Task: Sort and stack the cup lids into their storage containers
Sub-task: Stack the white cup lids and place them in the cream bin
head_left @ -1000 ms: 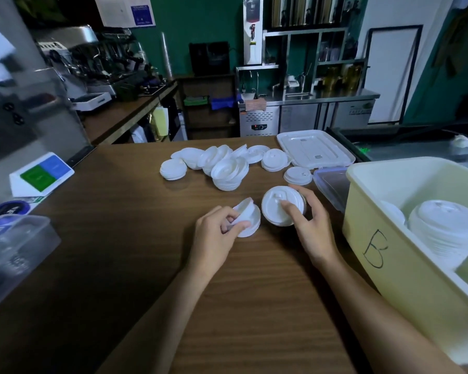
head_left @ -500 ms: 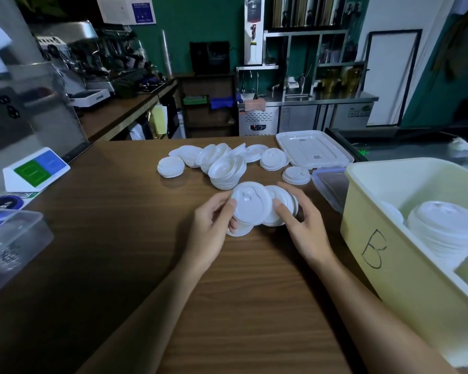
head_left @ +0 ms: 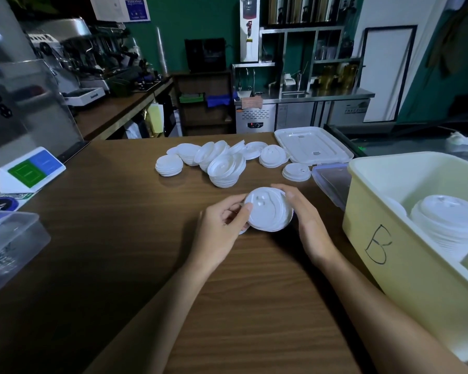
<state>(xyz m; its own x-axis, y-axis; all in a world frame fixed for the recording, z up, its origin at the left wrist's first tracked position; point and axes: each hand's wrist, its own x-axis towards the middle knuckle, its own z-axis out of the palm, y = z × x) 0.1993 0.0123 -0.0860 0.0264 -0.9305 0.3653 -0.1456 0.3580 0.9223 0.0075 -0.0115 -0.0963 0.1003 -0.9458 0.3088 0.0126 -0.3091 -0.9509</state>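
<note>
the pale yellow bin [head_left: 405, 265], hand-marked with the letter b on its near wall, stands at the right edge of the wooden table [head_left: 254, 306]. it is open-topped and holds a tall, tilted nested stack of white lids [head_left: 449, 225], with a second white shape partly hidden behind the near wall. just beside the bin's far left corner lies a shallow clear container [head_left: 331, 182] with a blue-tinted rim; its contents cannot be told. beyond that, a flat white rectangular cover [head_left: 311, 144] with rounded corners and moulded ribs rests on the table. a clear plastic tub [head_left: 11, 244] sits at the left edge, its contents too blurred to tell. the held stack of lids [head_left: 268, 209] is at the centre of the table, tilted toward the camera, near the bin but apart from it. the left hand [head_left: 219, 228] grips its left edge, thumb on the top face and fingers curled beneath. the right hand [head_left: 308, 220] grips the right and far edge with curled fingers. the lids are round, thin, matte white, with a raised dome, a stepped rim and a small sip opening. farther back, the loose lids [head_left: 222, 166] lie in small stacks and an overlapping heap on the brown wood-grain surface.
</note>
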